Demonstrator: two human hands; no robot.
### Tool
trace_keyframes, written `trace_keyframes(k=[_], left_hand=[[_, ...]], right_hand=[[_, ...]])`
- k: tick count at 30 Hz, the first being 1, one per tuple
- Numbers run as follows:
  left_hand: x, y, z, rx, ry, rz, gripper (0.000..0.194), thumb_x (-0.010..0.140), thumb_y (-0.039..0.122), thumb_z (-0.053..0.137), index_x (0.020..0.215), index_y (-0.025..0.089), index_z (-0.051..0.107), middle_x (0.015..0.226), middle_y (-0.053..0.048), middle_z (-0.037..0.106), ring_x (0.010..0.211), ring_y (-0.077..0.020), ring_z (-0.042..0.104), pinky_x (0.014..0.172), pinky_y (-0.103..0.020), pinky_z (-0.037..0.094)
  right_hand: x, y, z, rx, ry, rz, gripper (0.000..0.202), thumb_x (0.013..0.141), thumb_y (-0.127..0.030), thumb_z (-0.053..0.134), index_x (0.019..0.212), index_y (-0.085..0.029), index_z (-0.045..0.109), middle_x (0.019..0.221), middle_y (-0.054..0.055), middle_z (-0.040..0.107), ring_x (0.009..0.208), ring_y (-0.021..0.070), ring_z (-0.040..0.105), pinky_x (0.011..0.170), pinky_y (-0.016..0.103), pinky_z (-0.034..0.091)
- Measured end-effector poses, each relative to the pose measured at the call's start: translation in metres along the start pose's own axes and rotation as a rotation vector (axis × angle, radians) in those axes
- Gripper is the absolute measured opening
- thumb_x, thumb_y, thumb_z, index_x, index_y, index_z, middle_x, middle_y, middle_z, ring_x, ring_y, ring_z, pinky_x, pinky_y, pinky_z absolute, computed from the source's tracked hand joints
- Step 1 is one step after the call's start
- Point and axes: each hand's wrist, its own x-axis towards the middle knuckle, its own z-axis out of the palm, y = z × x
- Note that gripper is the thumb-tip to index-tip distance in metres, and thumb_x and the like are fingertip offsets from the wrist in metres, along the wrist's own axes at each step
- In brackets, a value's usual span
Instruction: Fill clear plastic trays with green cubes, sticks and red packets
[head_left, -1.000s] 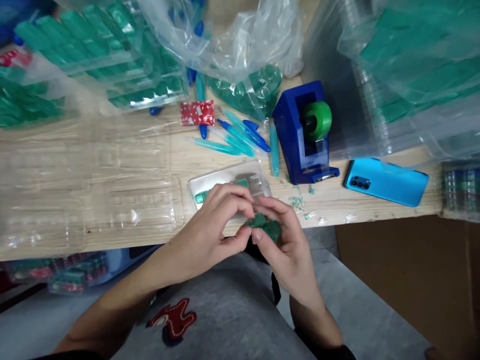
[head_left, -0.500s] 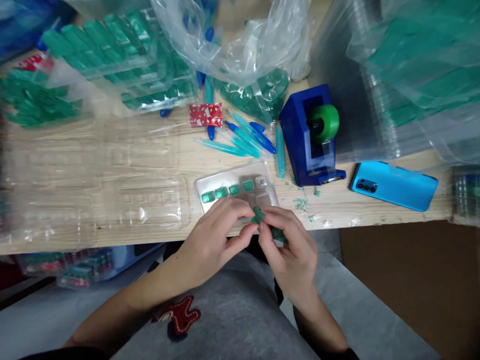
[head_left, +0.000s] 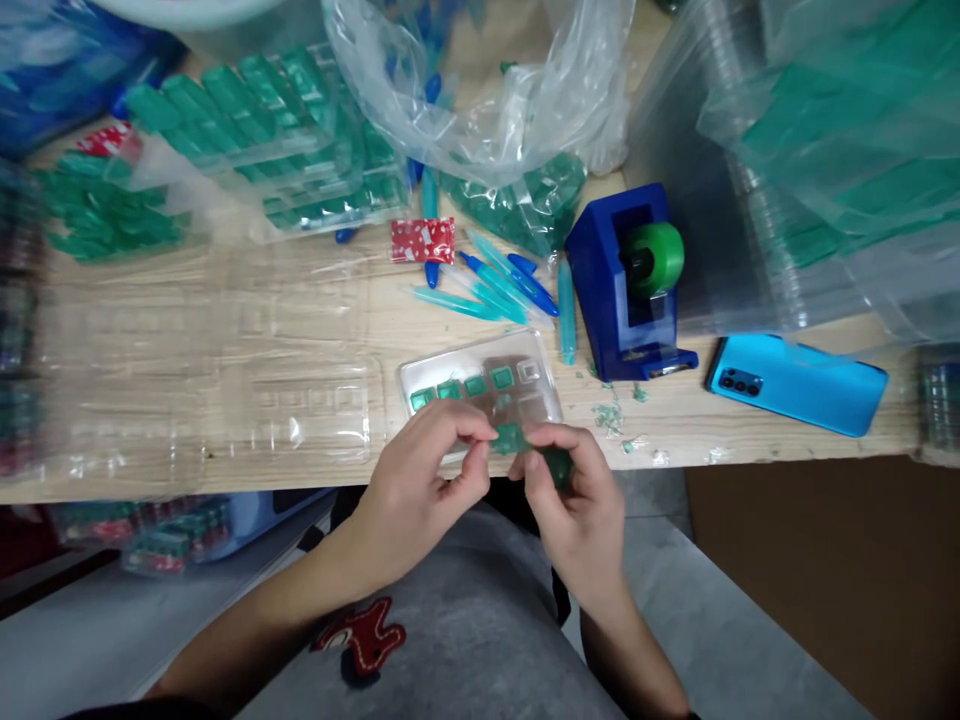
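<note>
A small translucent green piece (head_left: 508,438), blurred, spans the gap between my two hands; its kind is unclear. My left hand (head_left: 427,465) pinches its left side with thumb and forefinger. On its other side, the thumb and forefinger of my right hand (head_left: 574,505) are closed. A darker green piece (head_left: 559,466) is tucked inside the curled fingers of my right hand. Just beyond my hands lies a clear plastic blister tray (head_left: 480,352). Several green blocks (head_left: 475,384) fill its far row of pockets, except the rightmost. My hands hide part of its near side.
A blue tape dispenser (head_left: 604,270) stands right of several blue-green pens (head_left: 499,280) and a red packet (head_left: 422,240). Green scraps (head_left: 609,418) and a blue phone (head_left: 799,385) lie rightward. Clear trays (head_left: 300,400) cover the left. Bags of green pieces (head_left: 517,200) stand behind.
My hands have moved slightly apart, and the green piece between them now shows wider and more spread out. The whole view has shifted a little.
</note>
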Motion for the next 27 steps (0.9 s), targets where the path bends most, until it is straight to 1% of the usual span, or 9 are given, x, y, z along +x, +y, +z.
trace_keyframes(k=[3, 7, 9, 11, 15, 17, 20, 25, 27], left_hand=[[-0.001, 0.004, 0.003, 0.091, 0.012, 0.134, 0.013, 0.085, 0.008, 0.051, 0.088, 0.02, 0.054, 0.08, 0.0, 0.064, 0.076, -0.0125, 0.062, 0.069, -0.025, 0.052], [-0.006, 0.006, 0.004, 0.101, 0.02, 0.231, 0.013, 0.084, 0.007, 0.051, 0.087, 0.019, 0.055, 0.077, -0.001, 0.064, 0.07, -0.0126, 0.061, 0.061, -0.025, 0.051], [-0.009, 0.004, 0.001, 0.06, -0.012, 0.199, 0.014, 0.084, 0.007, 0.051, 0.089, 0.02, 0.055, 0.081, -0.001, 0.062, 0.074, -0.0125, 0.061, 0.065, -0.025, 0.053], [-0.01, -0.001, -0.004, -0.009, -0.07, 0.13, 0.015, 0.085, 0.007, 0.051, 0.09, 0.021, 0.056, 0.092, -0.003, 0.06, 0.088, -0.014, 0.061, 0.075, -0.027, 0.054], [-0.007, -0.008, -0.012, -0.272, -0.226, 0.028, 0.02, 0.088, 0.006, 0.05, 0.098, 0.023, 0.055, 0.11, -0.005, 0.059, 0.106, -0.014, 0.058, 0.09, -0.029, 0.052], [-0.003, -0.009, -0.014, -0.342, -0.286, 0.038, 0.027, 0.09, 0.006, 0.048, 0.109, 0.024, 0.054, 0.113, -0.005, 0.06, 0.11, -0.0124, 0.057, 0.093, -0.026, 0.051], [0.003, -0.008, -0.014, -0.257, -0.351, 0.09, 0.034, 0.091, 0.006, 0.049, 0.119, 0.024, 0.052, 0.115, -0.004, 0.059, 0.114, -0.0106, 0.055, 0.096, -0.022, 0.048], [0.006, -0.007, -0.01, -0.122, -0.311, 0.12, 0.027, 0.092, 0.013, 0.05, 0.117, 0.023, 0.053, 0.107, -0.004, 0.06, 0.103, -0.0113, 0.059, 0.087, -0.022, 0.051], [0.009, -0.01, -0.008, -0.027, -0.241, 0.134, 0.024, 0.092, 0.014, 0.052, 0.115, 0.022, 0.053, 0.105, -0.004, 0.06, 0.102, -0.0128, 0.059, 0.086, -0.024, 0.052]], right_hand=[[-0.002, 0.001, 0.001, 0.034, -0.028, -0.004, 0.026, 0.086, -0.015, 0.056, 0.11, -0.026, 0.056, 0.09, -0.001, 0.066, 0.079, 0.0121, 0.064, 0.07, 0.024, 0.053], [-0.003, 0.001, 0.0, 0.036, 0.043, 0.004, 0.017, 0.085, -0.013, 0.057, 0.096, -0.026, 0.062, 0.087, -0.002, 0.067, 0.079, 0.0123, 0.065, 0.072, 0.025, 0.053], [-0.003, 0.002, 0.001, 0.076, 0.037, 0.044, 0.014, 0.084, -0.015, 0.058, 0.093, -0.024, 0.063, 0.082, -0.002, 0.067, 0.07, 0.0113, 0.063, 0.065, 0.023, 0.052], [0.0, 0.002, 0.002, 0.155, 0.014, 0.106, 0.01, 0.083, -0.016, 0.059, 0.089, -0.023, 0.064, 0.076, -0.002, 0.066, 0.059, 0.0094, 0.059, 0.056, 0.021, 0.05], [0.006, 0.003, 0.004, 0.411, -0.045, 0.231, 0.003, 0.083, -0.023, 0.063, 0.085, -0.021, 0.062, 0.061, -0.006, 0.058, 0.047, 0.0064, 0.051, 0.047, 0.019, 0.042], [0.008, 0.005, 0.003, 0.544, -0.092, 0.277, 0.006, 0.084, -0.026, 0.063, 0.085, -0.021, 0.061, 0.055, -0.007, 0.053, 0.043, 0.0054, 0.046, 0.045, 0.018, 0.039], [0.009, 0.008, 0.003, 0.682, -0.165, 0.313, 0.008, 0.084, -0.028, 0.064, 0.086, -0.021, 0.06, 0.052, -0.009, 0.049, 0.04, 0.0042, 0.041, 0.044, 0.018, 0.034], [0.006, 0.009, 0.002, 0.644, -0.068, 0.302, 0.009, 0.084, -0.027, 0.066, 0.084, -0.021, 0.059, 0.057, -0.008, 0.051, 0.043, 0.0036, 0.043, 0.045, 0.017, 0.033], [0.004, 0.01, -0.002, 0.594, -0.063, 0.303, 0.008, 0.085, -0.028, 0.064, 0.085, -0.021, 0.061, 0.055, -0.008, 0.052, 0.045, 0.0047, 0.045, 0.046, 0.018, 0.034]])
